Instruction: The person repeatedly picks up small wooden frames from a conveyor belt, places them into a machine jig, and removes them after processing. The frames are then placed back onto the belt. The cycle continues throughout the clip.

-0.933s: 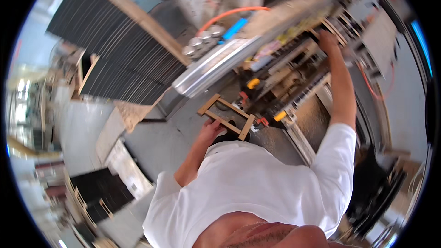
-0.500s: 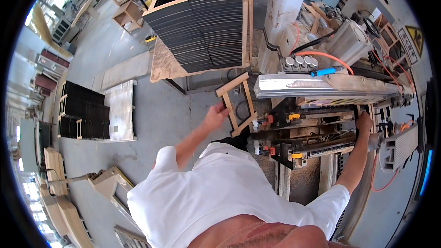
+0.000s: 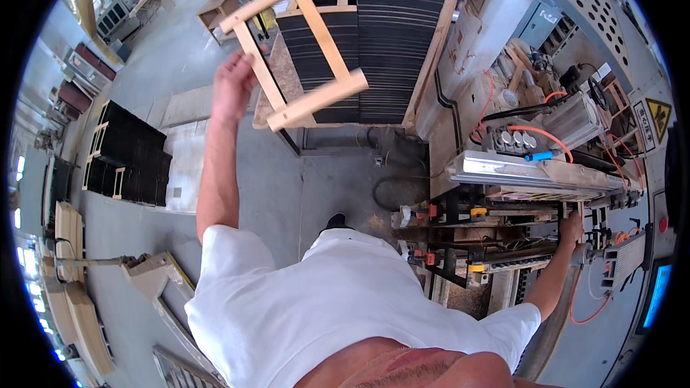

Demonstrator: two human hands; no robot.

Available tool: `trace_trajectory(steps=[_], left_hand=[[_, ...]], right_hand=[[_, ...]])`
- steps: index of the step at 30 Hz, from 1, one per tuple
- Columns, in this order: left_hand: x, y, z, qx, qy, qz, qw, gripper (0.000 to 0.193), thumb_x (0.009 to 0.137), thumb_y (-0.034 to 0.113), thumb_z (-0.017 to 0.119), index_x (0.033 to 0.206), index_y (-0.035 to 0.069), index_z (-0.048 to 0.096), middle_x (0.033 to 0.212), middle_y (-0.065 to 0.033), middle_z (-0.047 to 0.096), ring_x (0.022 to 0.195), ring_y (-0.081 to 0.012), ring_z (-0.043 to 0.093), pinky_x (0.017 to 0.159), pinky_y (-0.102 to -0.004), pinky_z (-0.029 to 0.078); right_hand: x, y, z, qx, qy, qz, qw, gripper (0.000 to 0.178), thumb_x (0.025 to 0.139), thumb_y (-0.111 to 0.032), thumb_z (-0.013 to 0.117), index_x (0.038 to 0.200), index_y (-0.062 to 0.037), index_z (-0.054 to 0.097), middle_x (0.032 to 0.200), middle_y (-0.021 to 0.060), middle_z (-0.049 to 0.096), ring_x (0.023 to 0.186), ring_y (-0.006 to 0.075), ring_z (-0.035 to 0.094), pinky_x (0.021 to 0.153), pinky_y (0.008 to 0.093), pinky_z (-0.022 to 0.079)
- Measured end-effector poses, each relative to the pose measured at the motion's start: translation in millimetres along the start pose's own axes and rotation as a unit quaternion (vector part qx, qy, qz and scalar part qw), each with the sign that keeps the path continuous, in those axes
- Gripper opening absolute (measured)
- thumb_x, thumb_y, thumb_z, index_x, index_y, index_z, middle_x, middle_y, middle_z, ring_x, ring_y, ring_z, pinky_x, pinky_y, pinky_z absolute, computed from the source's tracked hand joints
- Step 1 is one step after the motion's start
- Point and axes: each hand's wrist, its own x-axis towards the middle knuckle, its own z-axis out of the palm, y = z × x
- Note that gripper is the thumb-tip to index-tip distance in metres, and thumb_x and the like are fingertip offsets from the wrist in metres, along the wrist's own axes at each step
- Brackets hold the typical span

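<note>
My left hand (image 3: 236, 86) is raised at the upper left, its fingers closed on one bar of a light wooden frame (image 3: 327, 39). Two thicker end pieces and two slimmer bars make up this frame, which tilts in the air before a tall stack of black-sided frames (image 3: 395, 50). Far to the right, my right hand (image 3: 571, 228) reaches into the end of a clamping machine (image 3: 532, 172), beside narrow upright wooden strips. Its fingers look curled, but what they grip is too small and partly hidden.
The tall stack stands on a board-topped table (image 3: 287, 79). A lower black stack (image 3: 126, 154) sits on the floor at left. Red and yellow clamp parts (image 3: 431, 212) jut from the machine. A metal frame stand (image 3: 162, 294) and wooden boards (image 3: 79, 309) lie at lower left.
My left hand has carried the wooden frame up and left, away from the machine toward the tall stack. My right hand stays at the machine's right end. The view has shifted.
</note>
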Motion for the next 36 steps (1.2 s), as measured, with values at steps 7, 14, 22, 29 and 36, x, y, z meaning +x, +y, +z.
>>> trace_trajectory(steps=[7,14,22,29,36], left_hand=[[193,5,-84,-0.045,-0.038,-0.073,0.996,0.029,0.096,0.012,0.048,0.114,-0.01,0.052,0.107,-0.0192,0.064,0.097,-0.0267,0.066,0.089,-0.035,0.054],[291,-61,-48,0.043,-0.113,-0.184,0.975,0.026,0.093,0.019,0.06,0.105,-0.004,0.059,0.094,-0.0114,0.067,0.081,-0.0191,0.067,0.069,-0.0279,0.056],[261,-49,-25,0.285,-0.031,0.164,0.944,0.047,0.084,0.036,0.071,0.107,-0.005,0.065,0.089,-0.0122,0.07,0.079,-0.0176,0.066,0.068,-0.0306,0.052],[179,3,31,0.572,-0.295,0.179,0.744,0.043,0.079,0.025,0.072,0.115,0.003,0.064,0.098,-0.0206,0.068,0.096,-0.0325,0.065,0.084,-0.0384,0.049],[203,-7,36,0.566,-0.346,0.166,0.73,0.045,0.079,0.029,0.071,0.117,0.006,0.063,0.108,-0.0185,0.066,0.105,-0.0326,0.061,0.09,-0.0405,0.047]], right_hand=[[-102,-85,-69,0.39,0.231,-0.012,0.891,0.024,0.09,-0.017,0.061,0.107,-0.0013,0.064,0.098,0.0163,0.068,0.085,0.0277,0.066,0.075,0.035,0.051],[-230,-174,-50,0.576,0.164,0.003,0.801,0.017,0.089,-0.005,0.062,0.104,0.0037,0.063,0.09,0.0069,0.065,0.081,0.013,0.058,0.076,0.0264,0.048],[-330,-231,-42,0.525,0.045,0.1,0.844,0.015,0.087,-0.007,0.063,0.098,0.0022,0.065,0.081,0.0058,0.065,0.075,0.0113,0.059,0.07,0.0267,0.047],[-361,-226,-73,0.49,0.062,0.128,0.86,0.017,0.087,-0.01,0.064,0.1,0.0011,0.065,0.08,0.0059,0.065,0.074,0.0123,0.059,0.07,0.0264,0.047],[-414,-181,-86,0.464,0.072,0.119,0.875,0.018,0.085,-0.01,0.063,0.1,0.0006,0.065,0.083,0.0113,0.067,0.078,0.0183,0.064,0.074,0.0301,0.049]])
